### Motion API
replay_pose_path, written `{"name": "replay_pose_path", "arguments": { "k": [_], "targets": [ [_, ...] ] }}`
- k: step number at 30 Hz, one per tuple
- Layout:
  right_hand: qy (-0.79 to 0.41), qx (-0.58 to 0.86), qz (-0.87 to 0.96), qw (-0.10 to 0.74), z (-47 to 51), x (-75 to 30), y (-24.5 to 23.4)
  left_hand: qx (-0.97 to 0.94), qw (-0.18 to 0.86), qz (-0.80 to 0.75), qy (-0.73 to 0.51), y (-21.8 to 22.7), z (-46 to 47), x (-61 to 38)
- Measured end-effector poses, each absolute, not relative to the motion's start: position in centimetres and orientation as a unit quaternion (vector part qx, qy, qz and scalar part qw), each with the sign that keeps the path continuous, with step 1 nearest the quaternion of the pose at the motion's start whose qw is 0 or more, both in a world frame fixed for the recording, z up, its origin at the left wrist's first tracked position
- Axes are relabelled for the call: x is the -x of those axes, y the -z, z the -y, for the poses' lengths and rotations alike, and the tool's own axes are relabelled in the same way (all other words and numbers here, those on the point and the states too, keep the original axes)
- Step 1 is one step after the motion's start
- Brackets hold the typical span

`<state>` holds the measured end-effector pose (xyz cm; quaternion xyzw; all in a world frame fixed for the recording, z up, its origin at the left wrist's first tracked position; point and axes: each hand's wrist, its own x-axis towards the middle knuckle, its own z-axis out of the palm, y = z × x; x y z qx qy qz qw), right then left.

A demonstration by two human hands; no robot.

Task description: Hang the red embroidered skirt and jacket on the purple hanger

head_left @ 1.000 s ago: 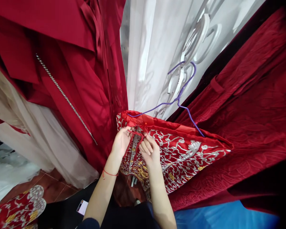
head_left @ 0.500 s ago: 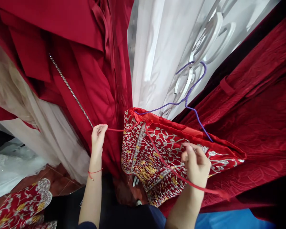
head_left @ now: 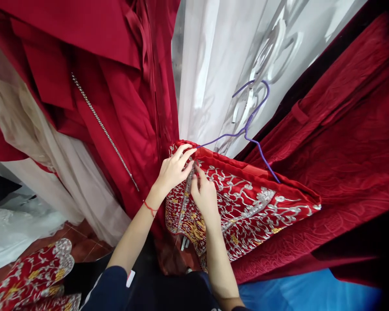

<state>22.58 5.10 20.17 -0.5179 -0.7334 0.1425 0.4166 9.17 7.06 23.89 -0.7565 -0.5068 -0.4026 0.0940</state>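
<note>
A red garment embroidered in silver and gold (head_left: 246,207) hangs from a purple wire hanger (head_left: 251,125). My left hand (head_left: 174,169) rests at its top left corner, fingers curled and pinching at the waistband. My right hand (head_left: 205,194) is just below and right of it, fingers bent onto the same spot of the fabric. What the fingertips grip is hidden between the two hands. A thin red thread bracelet (head_left: 149,207) circles my left wrist.
Plain red dresses (head_left: 116,108) with a silver bead strap (head_left: 103,129) hang at left, a white gown (head_left: 214,65) behind, dark red velvet (head_left: 343,142) at right. Cream tulle (head_left: 35,151) hangs far left. Another embroidered red piece (head_left: 29,276) lies on the floor, blue fabric (head_left: 304,293) below right.
Half a second ago my hands were spread wide apart, pulling red ties taut. Both have come back together at the top left of the embroidered garment.
</note>
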Motion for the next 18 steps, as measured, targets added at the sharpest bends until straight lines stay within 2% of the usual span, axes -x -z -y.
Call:
{"name": "replay_pose_path", "arguments": {
  "k": [6,14,18],
  "targets": [
    [-0.137,0.514,0.742,0.409,-5.4,-22.2,-19.6,0.762,0.109,0.506,0.390,-24.7,-7.5,-9.2],
    [-0.132,0.503,0.646,0.559,-5.9,-22.0,-19.1,0.739,0.104,0.521,0.414,-24.6,-6.6,-8.4],
    [-0.164,0.483,0.664,0.546,-7.0,-21.8,-18.8,0.743,0.107,0.518,0.410,-24.4,-6.6,-8.4]
  ]
}}
